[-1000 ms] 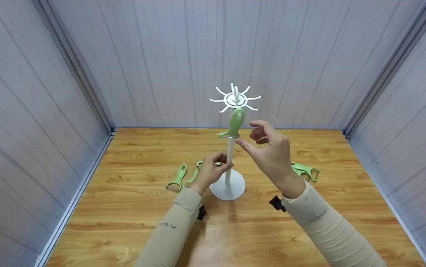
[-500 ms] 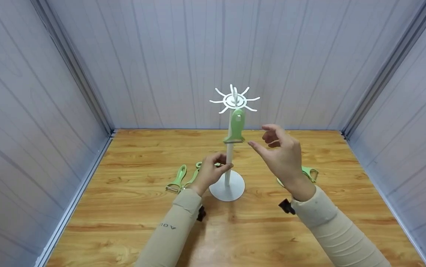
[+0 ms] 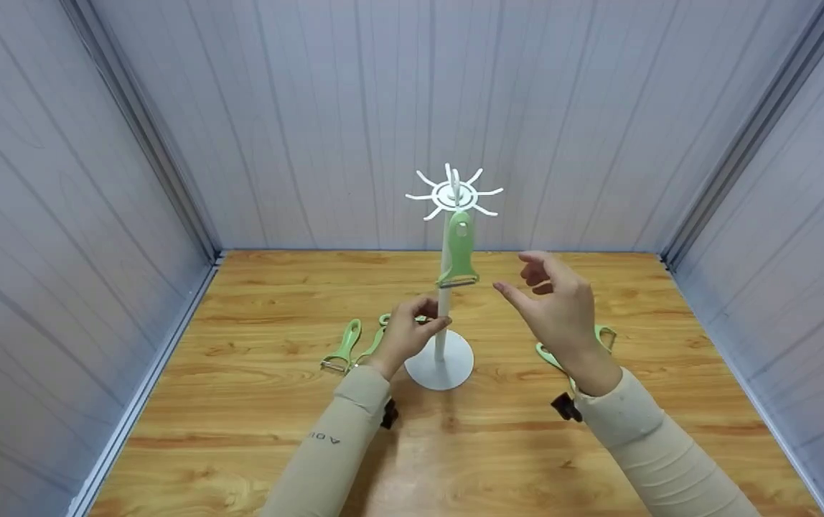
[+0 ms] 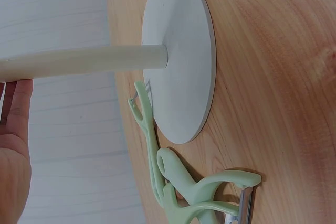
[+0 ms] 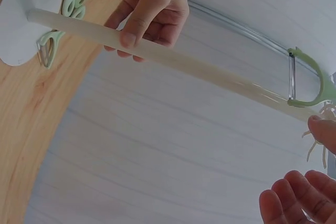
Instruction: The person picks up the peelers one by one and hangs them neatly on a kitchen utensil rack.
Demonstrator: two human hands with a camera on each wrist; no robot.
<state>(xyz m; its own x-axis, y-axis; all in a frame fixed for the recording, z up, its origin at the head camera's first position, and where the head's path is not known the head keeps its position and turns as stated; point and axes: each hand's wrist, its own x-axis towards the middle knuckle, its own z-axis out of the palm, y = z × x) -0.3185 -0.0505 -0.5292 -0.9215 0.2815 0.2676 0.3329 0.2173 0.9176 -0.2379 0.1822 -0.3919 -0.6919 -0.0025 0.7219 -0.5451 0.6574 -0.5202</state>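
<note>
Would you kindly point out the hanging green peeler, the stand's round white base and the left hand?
Hanging green peeler (image 3: 461,251), head view: on its handle.
Stand's round white base (image 4: 185,90), left wrist view: on its bare upper face.
Left hand (image 3: 406,332), head view: on the back of the hand.

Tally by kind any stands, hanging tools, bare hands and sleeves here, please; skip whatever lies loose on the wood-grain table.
White round-based stand with hooks: 1
Hanging green peeler with metal blade: 1
Bare hands: 2 (left hand, right hand)
Beige fabric sleeves: 2
Total: 6
</note>
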